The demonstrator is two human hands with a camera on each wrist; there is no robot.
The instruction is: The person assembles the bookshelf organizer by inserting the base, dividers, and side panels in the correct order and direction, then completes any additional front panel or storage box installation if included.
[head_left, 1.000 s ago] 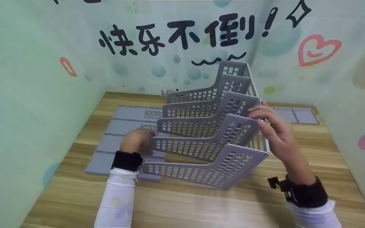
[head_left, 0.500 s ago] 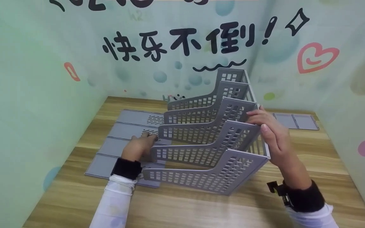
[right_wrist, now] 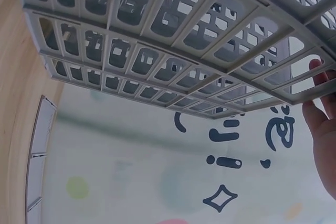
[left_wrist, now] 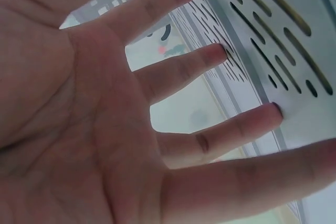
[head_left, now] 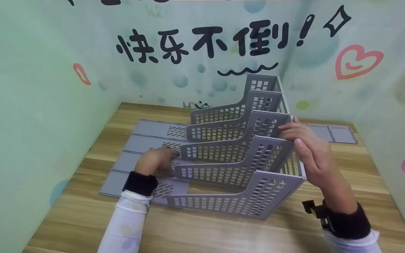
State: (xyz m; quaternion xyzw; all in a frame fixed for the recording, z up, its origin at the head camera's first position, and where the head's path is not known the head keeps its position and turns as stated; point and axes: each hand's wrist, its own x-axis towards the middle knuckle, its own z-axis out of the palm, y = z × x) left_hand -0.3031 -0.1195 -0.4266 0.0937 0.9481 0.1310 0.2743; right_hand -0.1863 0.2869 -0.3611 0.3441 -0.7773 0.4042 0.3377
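A grey multi-slot file rack (head_left: 257,154) with several perforated dividers stands on the table in the head view, its low ends to the left. My right hand (head_left: 315,154) grips its tall right-hand side near the top edge, fingers over the rim and thumb outside; the right wrist view shows the ribbed back (right_wrist: 226,72). At the low ends my left hand (head_left: 155,160) reaches over a flat grey slotted panel (head_left: 139,142). In the left wrist view its fingers (left_wrist: 181,74) are spread straight, tips at the slotted panel's edge. Some fingertips are hidden in the head view.
A smaller grey panel (head_left: 343,134) lies at the back right of the wooden table (head_left: 223,235). Printed fabric walls (head_left: 174,79) enclose the back and both sides.
The rack's near low end has shifted slightly towards the near edge of the flat panel, and more slots there show. My right hand keeps its grip. The head view has shifted a little.
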